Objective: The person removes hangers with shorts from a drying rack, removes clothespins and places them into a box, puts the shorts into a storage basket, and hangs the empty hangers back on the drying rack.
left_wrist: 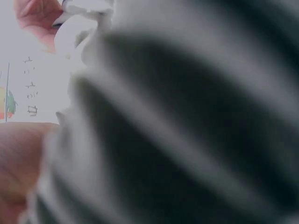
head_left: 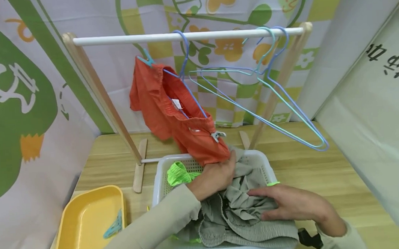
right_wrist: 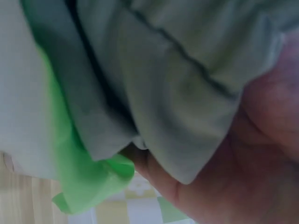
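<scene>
Grey elastic-waist pants (head_left: 249, 231) lie bunched over a white basket (head_left: 157, 194), their ribbed waistband toward the front rim. My left hand (head_left: 217, 178) grips a raised part of the grey cloth, just below the hanging red shorts (head_left: 186, 125); its fingertips are partly hidden. In the left wrist view the grey cloth (left_wrist: 163, 116) is close and blurred. On the right side of the pants, my right hand (head_left: 293, 206) holds a fold between thumb and fingers. The right wrist view shows this cloth (right_wrist: 182, 107) against the palm (right_wrist: 261, 154).
The red shorts hang from a blue hanger (head_left: 184, 57) by a teal clip (head_left: 147, 59) and a grey clip (head_left: 217, 135). Two bare hangers (head_left: 286, 105) hang on the rack's white bar (head_left: 130, 39). Bright green cloth (head_left: 180, 173) lies in the basket. A yellow tray (head_left: 66, 225) holds teal clips (head_left: 115, 225).
</scene>
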A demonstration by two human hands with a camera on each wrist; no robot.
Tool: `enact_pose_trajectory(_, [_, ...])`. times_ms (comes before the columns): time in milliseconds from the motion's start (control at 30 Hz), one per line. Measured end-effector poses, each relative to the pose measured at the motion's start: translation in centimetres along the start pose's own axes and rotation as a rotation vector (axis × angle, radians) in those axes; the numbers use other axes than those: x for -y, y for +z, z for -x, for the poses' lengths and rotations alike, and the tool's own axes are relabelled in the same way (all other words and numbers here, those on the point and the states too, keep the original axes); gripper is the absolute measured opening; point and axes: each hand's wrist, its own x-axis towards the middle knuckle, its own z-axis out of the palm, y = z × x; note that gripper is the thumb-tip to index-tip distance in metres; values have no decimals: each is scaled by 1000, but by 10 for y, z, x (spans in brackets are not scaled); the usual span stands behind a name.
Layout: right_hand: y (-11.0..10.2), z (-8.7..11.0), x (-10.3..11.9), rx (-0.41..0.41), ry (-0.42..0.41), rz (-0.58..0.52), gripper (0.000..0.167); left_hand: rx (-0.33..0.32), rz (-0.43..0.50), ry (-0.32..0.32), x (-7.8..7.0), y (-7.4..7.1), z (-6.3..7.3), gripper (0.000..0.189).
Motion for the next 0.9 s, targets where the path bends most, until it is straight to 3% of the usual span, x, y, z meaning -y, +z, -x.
enact_pose_trajectory(67, [1, 0, 0, 1, 7, 2, 58, -188, -175, 59, 4, 5, 3, 39])
enact_pose_trajectory(100, [1, 0, 0, 1, 9, 3, 59, -222, -207, 62, 5, 7, 3, 37])
enact_pose_trajectory(200, [2, 0, 0, -3, 6, 3, 59, -280, -269, 66, 8, 8, 1, 31])
enact_pose_trajectory(300, [2, 0, 0, -16, 0, 5, 60, -307, -248, 53, 9, 6, -1, 26])
enact_pose_trajectory(433, [2, 0, 0, -23, 5, -9, 60, -276, -138, 30, 10, 3, -2, 8])
enact_pose_trajectory(600, [2, -1, -1, -15, 19, -21, 60, -225, 29, 3, 11, 3, -2, 16])
enact_pose_trajectory(667, [2, -1, -1, -12, 25, -17, 60, -219, 8, 7, 11, 5, -3, 21])
enact_pose_trajectory(733, [2, -2, -1, -10, 30, -10, 60, -203, -81, 13, 12, 6, -5, 23])
enact_pose_trajectory(833, [1, -2, 0, -6, 36, -9, 60, -105, -174, 21, 14, 7, -6, 18])
enact_pose_trajectory(900, [1, -3, 0, -6, 36, -11, 60, -30, -128, 9, 16, 7, -6, 11])
